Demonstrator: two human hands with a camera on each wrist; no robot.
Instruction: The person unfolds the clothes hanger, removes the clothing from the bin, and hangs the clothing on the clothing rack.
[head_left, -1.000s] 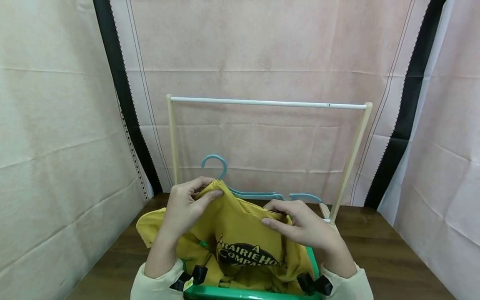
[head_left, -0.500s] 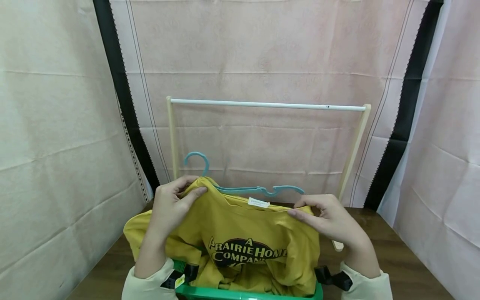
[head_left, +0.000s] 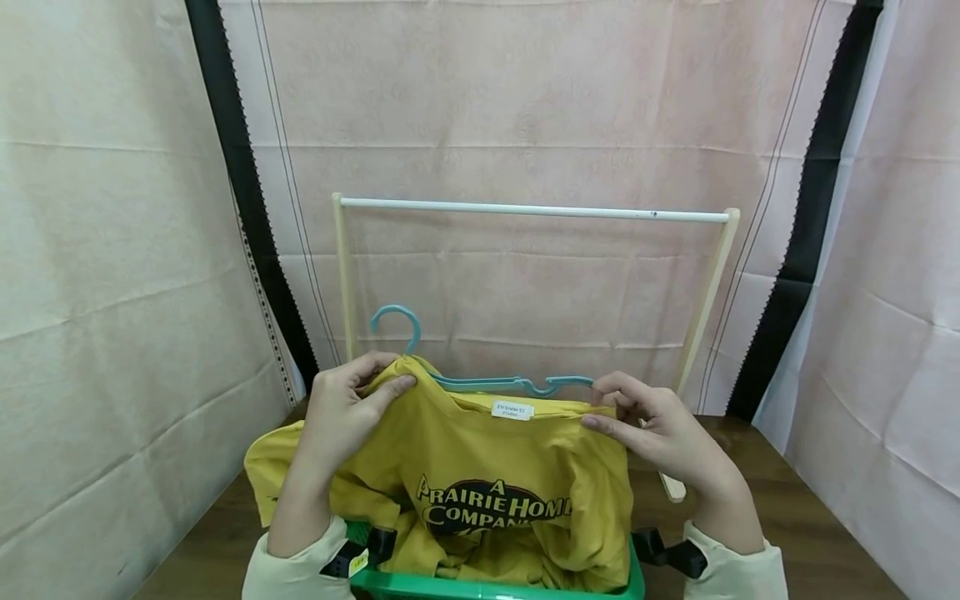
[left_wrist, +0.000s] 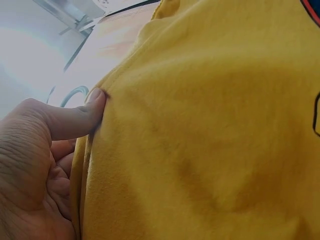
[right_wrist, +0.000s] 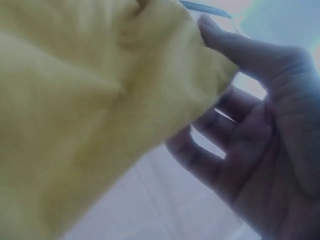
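A yellow T-shirt [head_left: 495, 458] with a dark oval print hangs between my hands, its lower part bunched in a green basket [head_left: 480, 588]. My left hand [head_left: 341, 421] pinches the shirt's left shoulder between thumb and fingers, the thumb in front in the left wrist view. A blue hanger [head_left: 480, 384] stands behind the neckline, its hook up at the left. Its left arm is hidden by the cloth. My right hand [head_left: 663, 429] pinches the right shoulder edge, fingertips beside the hanger's right end. Whether they touch the hanger, I cannot tell. A white neck label [head_left: 512, 410] shows.
A small clothes rack with a white rail [head_left: 525, 209] and cream posts [head_left: 705, 300] stands behind the shirt. One rack foot [head_left: 672, 487] shows by my right wrist. Underneath is a brown wooden table [head_left: 810, 517]. Pale cloth walls [head_left: 525, 100] surround it.
My right hand has moved right, spreading the neckline and bringing the label into view. My left hand and the hanger have shifted left. Lately my right fingers have come up beside the hanger's end.
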